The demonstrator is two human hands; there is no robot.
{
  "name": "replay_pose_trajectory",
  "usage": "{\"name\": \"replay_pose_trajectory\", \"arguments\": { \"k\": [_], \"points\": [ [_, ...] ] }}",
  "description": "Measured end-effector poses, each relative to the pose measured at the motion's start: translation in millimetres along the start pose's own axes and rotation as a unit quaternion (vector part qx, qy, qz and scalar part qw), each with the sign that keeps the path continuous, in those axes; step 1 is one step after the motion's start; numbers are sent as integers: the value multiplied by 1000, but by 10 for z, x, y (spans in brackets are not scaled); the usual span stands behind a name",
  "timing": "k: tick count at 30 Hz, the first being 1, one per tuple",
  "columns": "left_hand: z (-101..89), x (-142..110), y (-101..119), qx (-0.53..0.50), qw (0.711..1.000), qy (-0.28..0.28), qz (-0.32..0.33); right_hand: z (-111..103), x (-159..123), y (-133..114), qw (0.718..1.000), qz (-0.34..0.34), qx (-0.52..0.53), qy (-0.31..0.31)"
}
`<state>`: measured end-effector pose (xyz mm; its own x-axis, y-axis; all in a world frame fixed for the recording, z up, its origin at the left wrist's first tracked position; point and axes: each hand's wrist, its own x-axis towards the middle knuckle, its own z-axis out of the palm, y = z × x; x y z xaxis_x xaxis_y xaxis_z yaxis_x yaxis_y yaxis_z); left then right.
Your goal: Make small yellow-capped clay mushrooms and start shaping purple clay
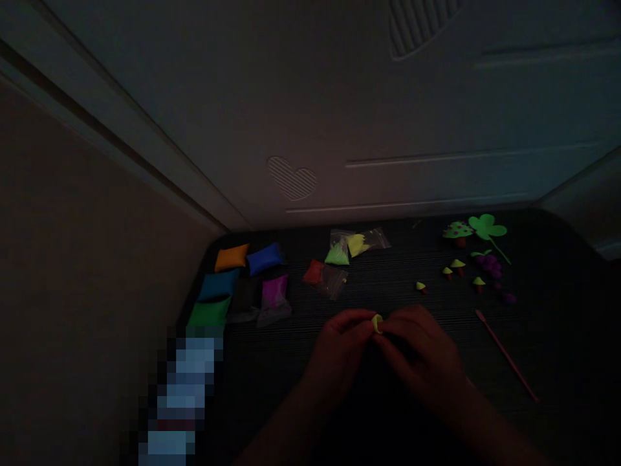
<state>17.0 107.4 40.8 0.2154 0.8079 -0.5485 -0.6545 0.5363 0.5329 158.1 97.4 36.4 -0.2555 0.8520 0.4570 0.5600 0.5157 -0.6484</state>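
Note:
A small, cup-shaped piece of yellow modelling clay [377, 323] is pinched between my two hands, just above the dark table. My left hand [342, 336] grips its left side with thumb and fingertips. From the right, the closed fingertips of my right hand [424, 349] press against the same piece; whether they hold anything else is too dark to tell. Beyond my right hand stand several little clay mushrooms [458, 266] with yellow caps and reddish-brown stems. A pink modelling tool [507, 355] lies diagonally to the right.
Bags of coloured clay, including an orange bag [231, 257], line the left side of the dark table [388, 249]. Opened bags, one with red clay [315, 272], lie mid-table. At the back right are a spotted mushroom [458, 232], a green clover [487, 227] and purple grapes [490, 265].

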Motion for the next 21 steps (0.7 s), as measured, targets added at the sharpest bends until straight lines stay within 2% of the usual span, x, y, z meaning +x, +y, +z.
{"name": "replay_pose_trajectory", "arguments": {
  "k": [8, 13, 16, 18, 21],
  "points": [
    [-32, 0, -19, -17, 999, -26, -15, -38, -10, -32, 1000, -5, 9, 1],
    [-30, 6, -33, -27, 999, -37, 3, -83, 20, -38, 998, 60, 33, 14],
    [-23, 6, -10, 11, 999, -47, 11, -91, 55, -13, 996, 84, 27, 7],
    [-29, 7, 20, 45, 998, -35, 30, -87, 69, 9, 998, 68, 14, -3],
    [-52, 10, 61, 95, 993, -21, 63, -78, 65, 30, 999, 27, -17, 15]
  ]
}}
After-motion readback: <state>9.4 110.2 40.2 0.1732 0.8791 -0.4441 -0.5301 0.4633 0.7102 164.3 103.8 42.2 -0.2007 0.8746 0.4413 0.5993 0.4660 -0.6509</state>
